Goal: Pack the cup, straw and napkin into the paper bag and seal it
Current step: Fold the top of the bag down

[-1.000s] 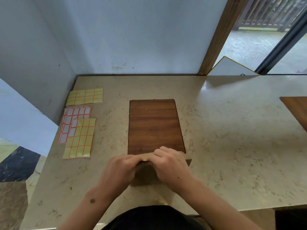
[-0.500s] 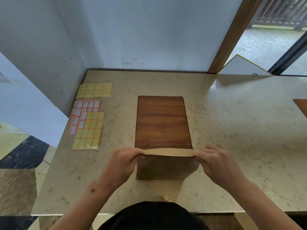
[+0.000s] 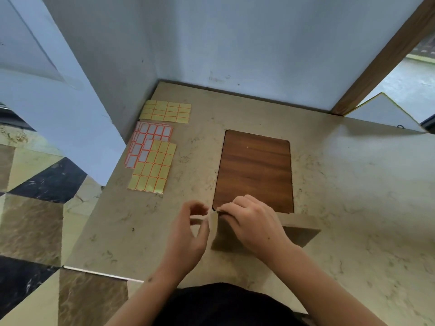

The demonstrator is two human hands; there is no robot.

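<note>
A brown paper bag (image 3: pixel 299 228) stands at the near edge of the marble counter (image 3: pixel 348 184), its top folded over into a flat strip. My right hand (image 3: pixel 254 222) lies across the left part of that fold, fingers pinching its left end. My left hand (image 3: pixel 190 229) hovers just left of the bag, fingers curled and apart, blurred, with nothing seen in it. Cup, straw and napkin are not in sight.
A wooden board (image 3: pixel 255 170) is set into the counter just behind the bag. Sheets of label stickers (image 3: pixel 153 165) lie at the left, more yellow ones (image 3: pixel 166 111) nearer the wall. The counter's left edge drops to a tiled floor (image 3: pixel 30 220).
My right hand slid from the fold's right end to its left end. My left hand let go of the bag and pulled a little left. The view shifted right and down.
</note>
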